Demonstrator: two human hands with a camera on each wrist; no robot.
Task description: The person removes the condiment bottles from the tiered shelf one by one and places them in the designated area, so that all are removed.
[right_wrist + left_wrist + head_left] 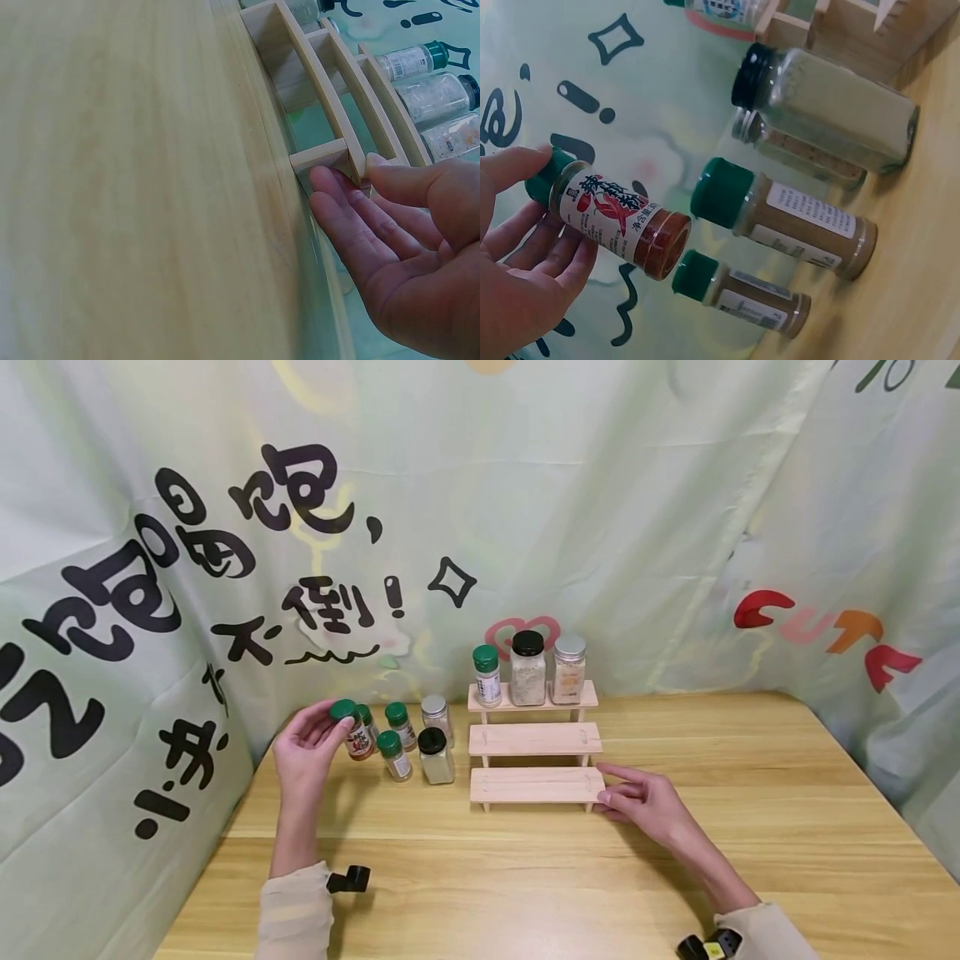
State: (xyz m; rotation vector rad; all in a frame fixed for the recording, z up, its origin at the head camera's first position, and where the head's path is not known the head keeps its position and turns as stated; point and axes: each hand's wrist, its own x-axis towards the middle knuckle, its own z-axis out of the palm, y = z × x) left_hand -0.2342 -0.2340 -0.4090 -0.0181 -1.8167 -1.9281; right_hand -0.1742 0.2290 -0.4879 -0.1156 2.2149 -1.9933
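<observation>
My left hand (309, 747) pinches a green-capped spice jar (361, 745) by its cap. In the left wrist view, the jar (619, 214) is tilted, has red powder inside and chili peppers on its label, and is held off the table. At the right end of a three-tier wooden spice rack (536, 785), my right hand (651, 806) grips the lowest tier. The right wrist view shows the thumb (397, 180) against that shelf's corner and fingers beneath. The top tier bears a green-capped jar (488, 678), a black-capped jar (528, 672) and a silver-capped jar (569, 673).
Left of the rack stand a black-capped jar (437, 760), a silver-capped jar (436, 717) and several green-capped jars, one (395, 758) nearest the front. A printed cloth (600, 527) hangs behind the wooden table (525, 877) and along its sides.
</observation>
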